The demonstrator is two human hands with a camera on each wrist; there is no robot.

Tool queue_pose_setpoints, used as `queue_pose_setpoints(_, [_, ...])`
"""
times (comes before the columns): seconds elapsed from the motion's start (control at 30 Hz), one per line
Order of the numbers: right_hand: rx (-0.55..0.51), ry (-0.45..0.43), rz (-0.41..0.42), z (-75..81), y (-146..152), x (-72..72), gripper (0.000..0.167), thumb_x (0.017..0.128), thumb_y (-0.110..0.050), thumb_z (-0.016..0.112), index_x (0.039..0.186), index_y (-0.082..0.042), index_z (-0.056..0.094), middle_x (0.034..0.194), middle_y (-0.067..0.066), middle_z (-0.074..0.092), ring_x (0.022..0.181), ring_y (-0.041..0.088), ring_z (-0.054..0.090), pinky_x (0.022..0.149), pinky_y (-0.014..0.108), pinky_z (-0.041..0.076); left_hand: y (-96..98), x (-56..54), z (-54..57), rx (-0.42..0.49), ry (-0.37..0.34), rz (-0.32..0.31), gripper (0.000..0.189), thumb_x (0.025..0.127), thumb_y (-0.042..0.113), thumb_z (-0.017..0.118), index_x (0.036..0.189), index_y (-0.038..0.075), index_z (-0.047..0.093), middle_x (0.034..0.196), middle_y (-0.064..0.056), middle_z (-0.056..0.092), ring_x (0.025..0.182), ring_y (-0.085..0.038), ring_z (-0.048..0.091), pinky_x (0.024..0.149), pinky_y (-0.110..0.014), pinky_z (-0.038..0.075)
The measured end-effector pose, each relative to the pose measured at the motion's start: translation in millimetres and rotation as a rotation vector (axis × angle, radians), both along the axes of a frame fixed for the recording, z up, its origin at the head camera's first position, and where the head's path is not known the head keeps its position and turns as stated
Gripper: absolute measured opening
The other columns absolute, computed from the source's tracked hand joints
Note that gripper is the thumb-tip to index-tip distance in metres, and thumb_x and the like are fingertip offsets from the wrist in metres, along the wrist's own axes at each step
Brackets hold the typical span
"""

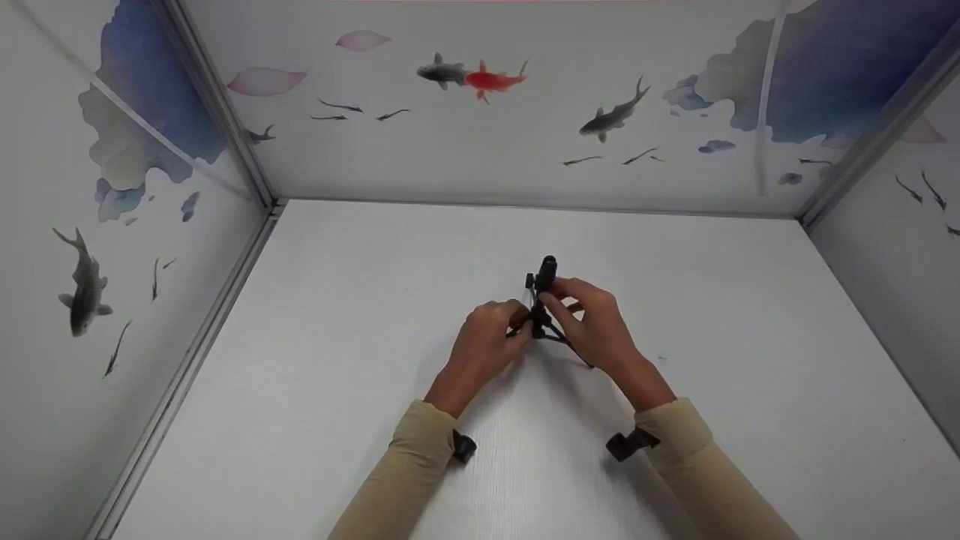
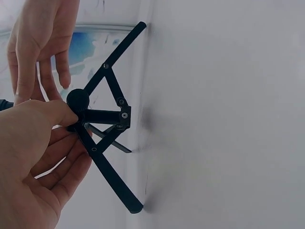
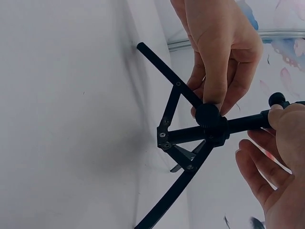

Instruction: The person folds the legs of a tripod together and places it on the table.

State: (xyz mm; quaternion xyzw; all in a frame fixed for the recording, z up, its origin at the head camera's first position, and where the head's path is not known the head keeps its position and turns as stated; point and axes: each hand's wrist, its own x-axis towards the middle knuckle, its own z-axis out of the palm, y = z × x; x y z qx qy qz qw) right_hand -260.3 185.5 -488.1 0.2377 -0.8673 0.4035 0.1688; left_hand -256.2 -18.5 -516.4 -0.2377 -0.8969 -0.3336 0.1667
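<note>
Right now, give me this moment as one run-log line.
left hand: holds black tripod near lower knob | right hand: holds upper column | legs: spread | surface: white table

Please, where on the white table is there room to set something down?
Free: the table between the left grip and the left wall, between the tripod and the back wall, and, except for a faint speck, right of the right grip. Crowded: around the tripod, held by both grips.
</note>
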Motion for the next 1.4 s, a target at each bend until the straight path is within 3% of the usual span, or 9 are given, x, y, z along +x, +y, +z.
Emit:
queue_pose_setpoints(1.07, [0.0,-0.013,-0.009,1.1,0.0,0.0,0.021,0.108,-0.021,0.069,0.127,-0.015,0.077,0.113,-0.001,0.08,0.104,0.012,0.076,0.081,0.038,0.066,1.8,1.8,2.3,0.042,0.003,0.024,0.011,0.1,0.018,0.076,0.107,0.01,0.081,0.096,0.0,0.082,0.09,-0.014,0.073,0.082,-0.034,0.062])
queue_pose_setpoints(1.4, [0.004,0.0,-0.001,1.7,-0.2,0.4,0.021,0.108,-0.02,0.068,0.126,-0.015,0.077,0.111,-0.001,0.081,0.103,0.012,0.076,0.081,0.038,0.066,2.0,2.1,6.3,0.088,0.04,0.015,0.008,0.101,0.015,0.075,0.105,0.01,0.079,0.094,-0.001,0.08,0.09,-0.014,0.074,0.082,-0.032,0.062])
